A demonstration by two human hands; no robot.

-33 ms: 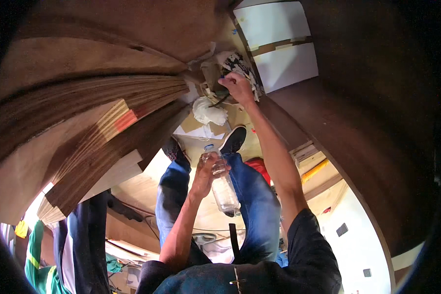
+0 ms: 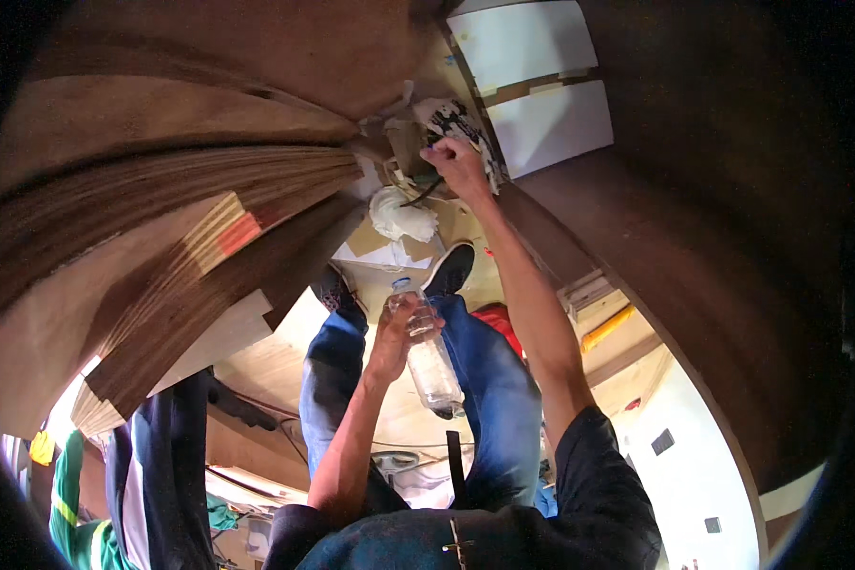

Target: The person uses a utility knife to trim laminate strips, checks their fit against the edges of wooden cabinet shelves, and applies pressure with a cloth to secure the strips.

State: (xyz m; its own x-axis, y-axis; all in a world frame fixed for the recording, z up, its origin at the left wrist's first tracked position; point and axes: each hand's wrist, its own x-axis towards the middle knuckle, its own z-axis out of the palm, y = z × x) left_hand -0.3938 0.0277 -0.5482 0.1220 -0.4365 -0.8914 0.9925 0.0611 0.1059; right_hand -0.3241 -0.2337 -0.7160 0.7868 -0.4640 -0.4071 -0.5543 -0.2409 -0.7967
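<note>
My left hand [image 2: 398, 328] is wrapped round the upper part of a clear plastic bottle [image 2: 434, 375]. The bottle tilts between my legs, its light-blue top pointing away from me and its base toward me. Further out, my right hand [image 2: 458, 169] is raised with its fingers pinched together. A tiny bluish spot shows at those fingertips, too small to name. Just beyond that hand lies a crumpled black-and-white cloth [image 2: 451, 119]. A bunched white cloth or bag [image 2: 401, 215] rests nearer, by a dark cord.
Stacked brown wooden panels [image 2: 190, 285] line the left side. A tall brown board [image 2: 693, 237] stands at right, near two white sheets [image 2: 551, 123]. Something red [image 2: 501, 328] lies beside my right leg, with a yellow object [image 2: 608, 328] beyond. Another person's green sleeve [image 2: 66, 484] shows lower left.
</note>
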